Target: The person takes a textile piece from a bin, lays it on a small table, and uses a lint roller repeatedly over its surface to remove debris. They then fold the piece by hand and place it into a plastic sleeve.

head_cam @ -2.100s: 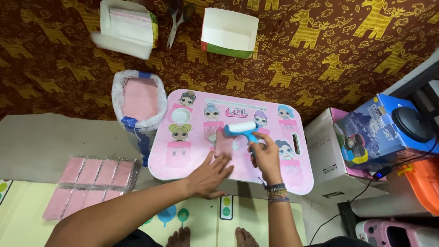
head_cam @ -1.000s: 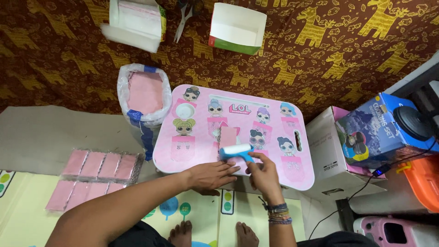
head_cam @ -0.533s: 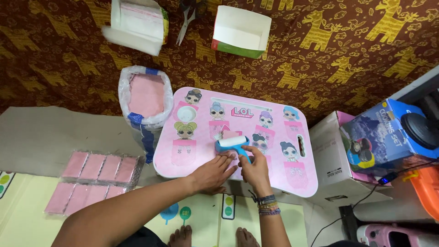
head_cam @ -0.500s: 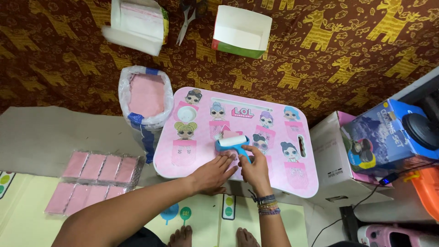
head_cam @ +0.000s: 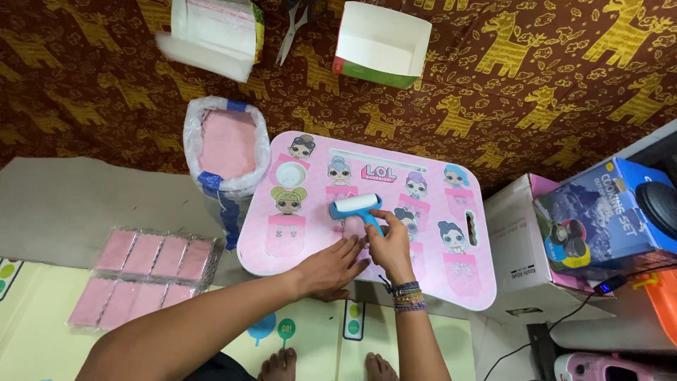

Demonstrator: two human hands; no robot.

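Compared with half a second ago, the blue roller [head_cam: 357, 206] sits slightly higher on the tabletop [head_cam: 296, 240], and the right hand [head_cam: 388, 243] has moved up with it; the left hand [head_cam: 330, 268] remains flat at the near edge. A second ago the roller lay lower, close to the near edge.

The right hand's grip is closed around the roller's blue handle, fingers wrapped, thumb on top. The white roller head lies just beyond the grip and slightly to its left, in contact with the pink tabletop. The left hand holds nothing; its palm is down and fingers extended, pressing the tabletop just left of and below the grip.

The tabletop is a small pink lap table printed with cartoon doll figures. Well left of the grip stands a plastic bag of pink sheets [head_cam: 227, 144]; farther left and nearer, packs of pink sheets [head_cam: 148, 271] lie on the floor. Far beyond the grip lies an open white box [head_cam: 381, 44] on a brown patterned cloth [head_cam: 536, 77]. Cardboard boxes [head_cam: 564, 240] stand to the right.
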